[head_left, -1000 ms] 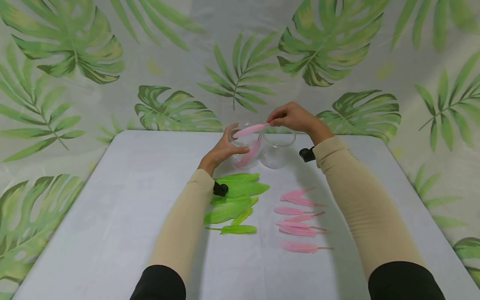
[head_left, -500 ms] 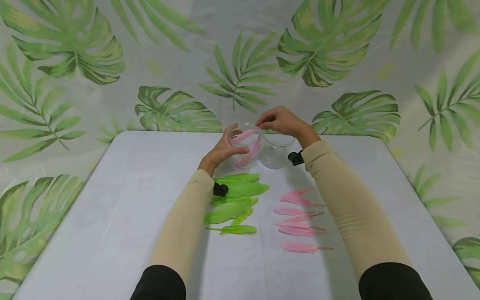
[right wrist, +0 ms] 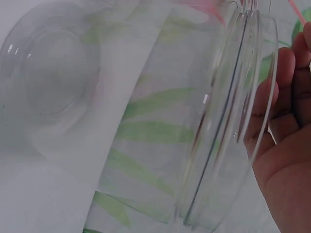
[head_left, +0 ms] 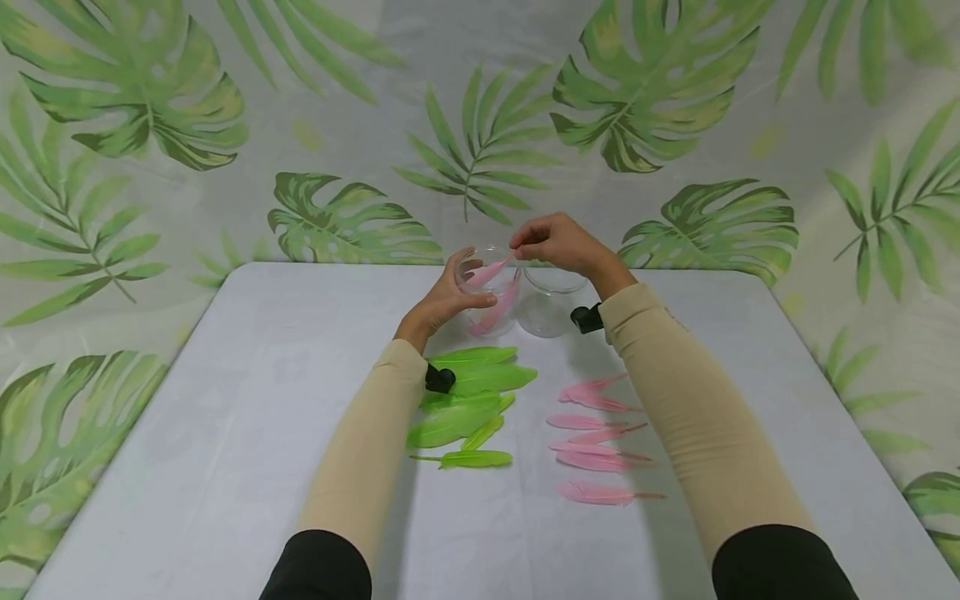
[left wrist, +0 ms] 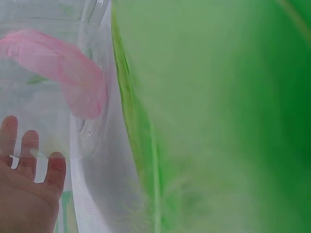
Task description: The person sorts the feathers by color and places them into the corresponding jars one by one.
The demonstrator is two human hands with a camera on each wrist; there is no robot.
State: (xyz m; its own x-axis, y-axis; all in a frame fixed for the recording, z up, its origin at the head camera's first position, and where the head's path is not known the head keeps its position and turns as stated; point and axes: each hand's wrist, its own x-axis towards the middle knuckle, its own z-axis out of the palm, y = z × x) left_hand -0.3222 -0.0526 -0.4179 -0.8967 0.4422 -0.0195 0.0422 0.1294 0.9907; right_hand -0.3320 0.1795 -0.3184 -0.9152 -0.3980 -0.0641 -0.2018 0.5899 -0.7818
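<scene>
My left hand point(head_left: 441, 300) grips the side of a clear jar point(head_left: 476, 320) at the far middle of the table, thumb in front. A pink feather point(head_left: 497, 313) lies curved low in that jar, large in the left wrist view too. Over the jar's rim, my right hand point(head_left: 561, 243) pinches a second pink feather point(head_left: 487, 272) by its quill, its vane pointing down into the jar's mouth. Another clear jar point(head_left: 546, 315) stands directly to the right, under my right hand; in the right wrist view its glass wall and rim point(right wrist: 238, 116) fill the middle.
Several green feathers point(head_left: 468, 408) lie in a group in front of the jars, close under my left wrist. To their right, several pink feathers point(head_left: 596, 458) lie in a loose column. Behind the white table point(head_left: 247, 400) hangs a leaf-patterned cloth point(head_left: 480, 125).
My right hand has moved left and slightly down, lowering the pinched pink feather into the left jar's mouth. My left hand holds the jar in the same place.
</scene>
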